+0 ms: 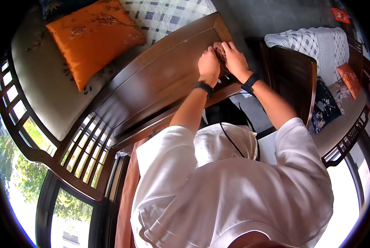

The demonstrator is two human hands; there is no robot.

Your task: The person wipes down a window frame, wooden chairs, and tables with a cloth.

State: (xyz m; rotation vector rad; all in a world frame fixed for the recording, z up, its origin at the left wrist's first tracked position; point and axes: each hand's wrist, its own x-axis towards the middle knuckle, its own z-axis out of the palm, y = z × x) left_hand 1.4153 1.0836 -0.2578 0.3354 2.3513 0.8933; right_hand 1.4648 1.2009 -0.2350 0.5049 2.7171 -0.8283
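Both hands meet over the right end of a brown wooden sofa back panel. A small reddish-brown item (219, 50), perhaps a cloth, lies beneath and between them. My left hand (209, 65) is curled, its fingers folded against the item's left side. From the right, my right hand (235, 58) presses its bent fingers on the same item, with the fingertips at its upper edge. The item's underside and part of its outline are hidden by the fingers. Each wrist wears a black band.
An orange cushion (95, 38) rests on the pale seat (48, 91) at the left. At the right stands another wooden seat with a checked cover (329, 45), a dark blue cushion (326, 106) and a small orange cushion (350, 79). A black cable hangs near the body.
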